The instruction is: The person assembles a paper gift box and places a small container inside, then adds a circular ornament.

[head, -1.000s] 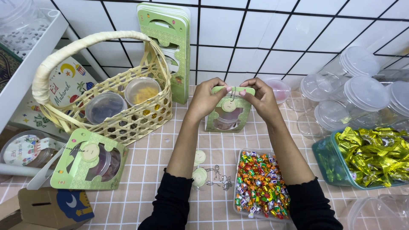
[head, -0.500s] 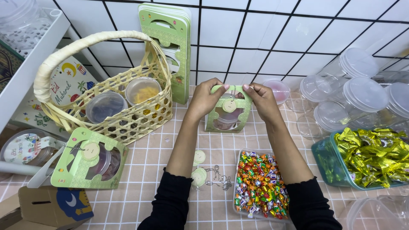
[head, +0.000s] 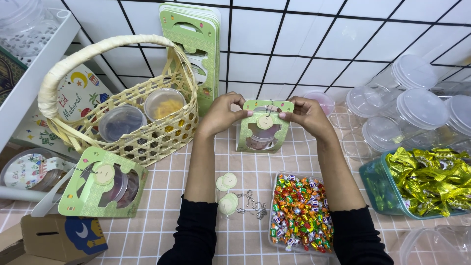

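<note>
— Head view: where is the green gift box (head: 265, 126) relative to your fingers?

— It stands upright on the checked tablecloth (head: 162, 196), right in front of me, between the woven basket (head: 122, 113) and the clear jars (head: 407, 103). My left hand (head: 223, 113) pinches its top left corner, my right hand (head: 306, 114) the top right, both narrowed onto the handle edge.

— And the round tag (head: 265, 121)?

— It hangs just below the handle on the box's front, midway between my thumbs. Neither hand looks nearer to it.

— Which way does the box run?

— Its top edge lies left to right, from one hand to the other. The spare tags (head: 226, 192) and the tray of coloured sweets (head: 300, 216) lie nearer me, between my forearms.
</note>
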